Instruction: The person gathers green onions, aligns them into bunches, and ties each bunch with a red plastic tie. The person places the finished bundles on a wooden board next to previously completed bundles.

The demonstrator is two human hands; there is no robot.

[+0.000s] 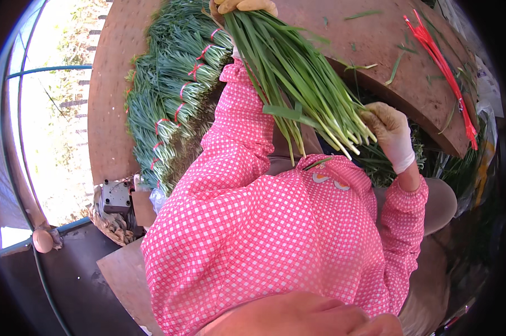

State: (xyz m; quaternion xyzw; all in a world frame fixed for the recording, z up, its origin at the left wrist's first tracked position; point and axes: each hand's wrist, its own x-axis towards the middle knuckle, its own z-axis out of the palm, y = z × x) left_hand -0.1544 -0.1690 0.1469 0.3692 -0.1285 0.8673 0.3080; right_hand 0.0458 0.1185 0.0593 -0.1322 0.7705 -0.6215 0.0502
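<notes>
A loose bunch of long green leaves with pale stem ends, apparently garlic chives [295,75], hangs over my lap. My left hand [244,6], in a tan glove at the top edge of the view, is closed around the leafy end. At the pale ends is my right hand [387,126], in a soiled glove, its fingertips touching the outer stems; whether they pinch any is not plain. Left of my arm lie many bundles of the same greens [169,84], tied with red bands. Red ties [442,63] lie on the board at right.
A brown wooden board [395,75] with scattered leaf scraps curves across the upper right. Another board [110,84] stands behind the bundles. A small grey metal box [116,196] sits at lower left. Loose greens and clear plastic [486,147] are beside my right knee.
</notes>
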